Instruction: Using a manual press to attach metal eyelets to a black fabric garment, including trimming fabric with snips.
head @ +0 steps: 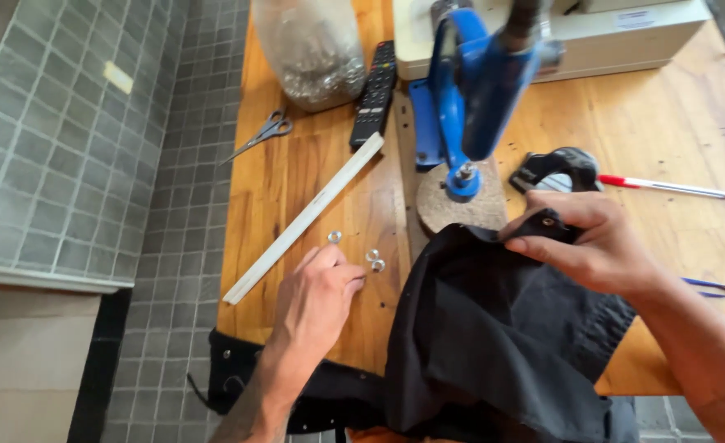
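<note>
light: soft daylight falling evenly, bright | shadows: faint ones lying under the hands | glare: sheen showing on the plastic bag | blur: press top smearing | edges: tiles bending slightly

A clear plastic bag of small shiny metal pieces is sitting at the far left of my wooden table, bulging and rounded. A small white rectangular label is showing on the cream-coloured box lying along the far edge.
</note>
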